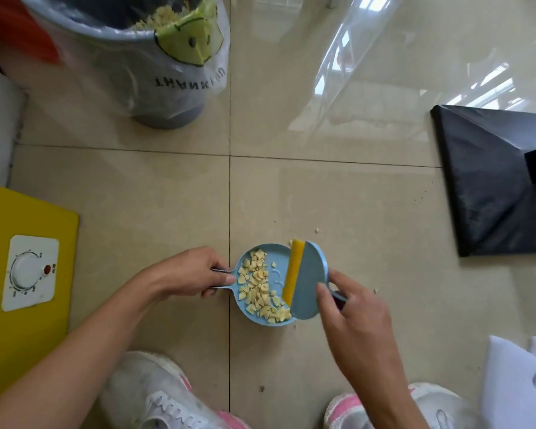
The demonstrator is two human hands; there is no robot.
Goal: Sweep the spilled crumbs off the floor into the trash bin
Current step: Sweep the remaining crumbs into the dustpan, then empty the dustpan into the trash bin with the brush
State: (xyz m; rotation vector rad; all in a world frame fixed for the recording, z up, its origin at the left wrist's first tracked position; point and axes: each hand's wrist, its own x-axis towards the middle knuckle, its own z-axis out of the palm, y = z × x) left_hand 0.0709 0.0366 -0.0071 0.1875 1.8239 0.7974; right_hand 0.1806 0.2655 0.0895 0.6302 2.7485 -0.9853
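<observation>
The clear plastic liner on the trash bin (pixel 155 66) carries dark block letters, upside down from here, that seem to spell "THANK YOU", beside a green-and-yellow cartoon print. The bin itself is a round grey plastic tub, and pale yellow bits already lie inside it. Well below the bin on the glossy beige tiled floor (pixel 369 196) sits a small round light-blue plastic dustpan (pixel 277 274), holding a heap of crumbs (pixel 259 287): dry, angular, cream-yellow chips. The left hand (pixel 192 275) has its grip closed round the pan's thin handle. The right hand (pixel 350 308) has its grip closed on the dark handle of a half-round blue brush (pixel 307 280) with a strip of yellow bristles, laid over the pan's far side from the bin's handle hand. A few stray crumbs lie on the floor just beyond the brush. To the side of the bin stands a yellow box (pixel 22 292) with a white dial plate; its tiny markings are too small to read. Away on the other side lies a black sheet-wrapped base (pixel 489 181). White and pink shoes (pixel 164 394) sit nearest the camera.
</observation>
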